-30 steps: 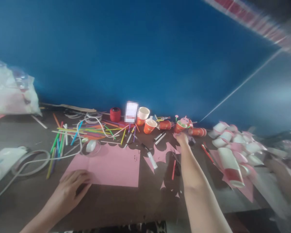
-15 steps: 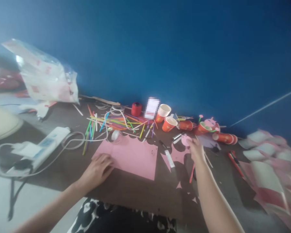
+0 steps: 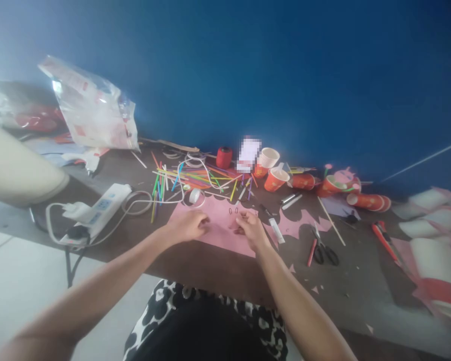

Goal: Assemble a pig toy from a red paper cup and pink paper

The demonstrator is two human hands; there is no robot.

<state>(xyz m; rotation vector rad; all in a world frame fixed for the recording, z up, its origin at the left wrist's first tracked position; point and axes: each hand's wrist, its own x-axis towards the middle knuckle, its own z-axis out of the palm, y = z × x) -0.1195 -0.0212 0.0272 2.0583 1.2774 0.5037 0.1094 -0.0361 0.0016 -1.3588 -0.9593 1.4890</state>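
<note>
A pink paper sheet (image 3: 225, 240) with a scalloped far edge lies on the dark table in front of me. Over its left part is my left hand (image 3: 186, 226), its fingers bent and a little apart, with nothing visible in them. My right hand (image 3: 251, 229) is over the sheet's right part, fingertips pinched on a small pink paper cut-out (image 3: 232, 224) that barely stands out from the sheet. Two small dark curved marks (image 3: 233, 211) show just beyond it. A roll of clear tape (image 3: 196, 196) rests at the sheet's far edge.
Coloured sticks (image 3: 195, 175) and a white cable lie beyond the sheet. A power strip (image 3: 101, 210) is at left. Red paper cups (image 3: 276, 179) stand at the back. Scissors (image 3: 321, 248), a glue stick (image 3: 276, 230), a red cutter (image 3: 385, 243) and pink scraps lie at right.
My right hand has come left from beside the cups to the sheet with the pink cut-out. The scissors now show. My left hand has moved further onto the sheet; the view has shifted.
</note>
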